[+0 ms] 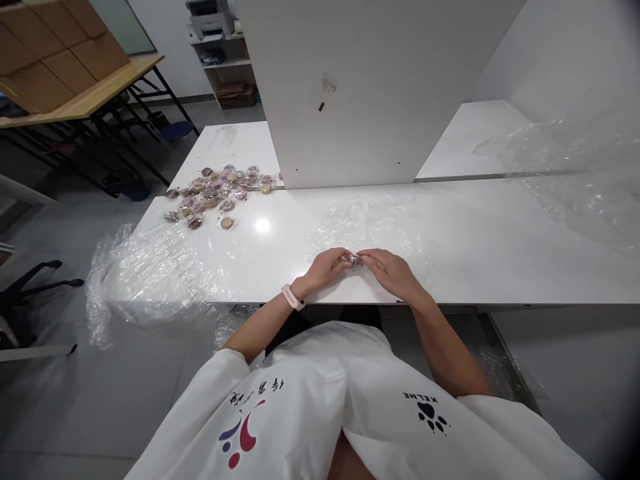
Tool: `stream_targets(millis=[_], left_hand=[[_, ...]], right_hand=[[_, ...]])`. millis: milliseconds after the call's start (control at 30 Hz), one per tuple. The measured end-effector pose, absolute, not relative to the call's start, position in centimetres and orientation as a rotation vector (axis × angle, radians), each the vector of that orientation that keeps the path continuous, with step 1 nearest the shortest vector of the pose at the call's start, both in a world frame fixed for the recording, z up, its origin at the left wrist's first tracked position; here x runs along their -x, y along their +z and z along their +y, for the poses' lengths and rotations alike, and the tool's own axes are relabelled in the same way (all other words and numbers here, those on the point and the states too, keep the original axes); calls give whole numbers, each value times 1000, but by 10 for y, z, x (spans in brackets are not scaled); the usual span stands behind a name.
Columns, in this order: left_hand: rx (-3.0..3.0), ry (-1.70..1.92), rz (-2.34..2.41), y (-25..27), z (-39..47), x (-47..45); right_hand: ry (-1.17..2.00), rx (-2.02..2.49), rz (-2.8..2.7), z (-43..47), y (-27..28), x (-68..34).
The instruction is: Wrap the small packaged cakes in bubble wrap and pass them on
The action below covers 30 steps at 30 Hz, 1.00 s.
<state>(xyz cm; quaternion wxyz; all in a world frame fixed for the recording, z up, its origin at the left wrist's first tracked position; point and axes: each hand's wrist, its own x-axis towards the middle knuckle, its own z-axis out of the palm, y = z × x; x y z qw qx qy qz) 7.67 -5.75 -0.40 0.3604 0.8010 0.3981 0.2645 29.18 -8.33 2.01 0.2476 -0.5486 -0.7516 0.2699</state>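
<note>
Close to the table's front edge, my left hand (330, 265) and my right hand (387, 268) meet around a small packet in clear wrap (355, 261). Fingers of both hands are closed on it from either side, and they hide most of it. What the wrap contains is too small to make out. Just beyond the hands, a sheet of clear bubble wrap (370, 223) lies flat on the white table (480, 247). To the left on the table is a loose pile of small round items in clear wrappers (213, 193), brown, pink and tan.
A stack of clear plastic bags (160, 270) hangs over the table's front left edge. More clear plastic film (575, 173) lies at the right. An upright white panel (370, 93) stands behind the bubble wrap. Cardboard boxes (55, 50) rest on a wooden table at far left.
</note>
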Motion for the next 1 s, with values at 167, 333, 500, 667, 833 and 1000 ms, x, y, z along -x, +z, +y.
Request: stream_targets(millis=[167, 333, 500, 667, 833, 1000], left_hand=[[-1675, 560, 1056, 3, -35, -74], [-1868, 405, 1331, 4, -21, -89], [-2300, 455, 1498, -2, -32, -92], [-2539, 519, 1121, -15, -45, -66], [-2302, 360, 1349, -9, -49, -54], [-2134, 183, 1571, 9, -57, -56]], right_hand=[[767, 1598, -2069, -78, 6, -290], [159, 1732, -2053, -77, 2, -285], [113, 1539, -2308, -97, -7, -275], [132, 1555, -2211, -99, -28, -273], [358, 1610, -2098, -93, -24, -276], [788, 1806, -1951, -87, -8, -277]])
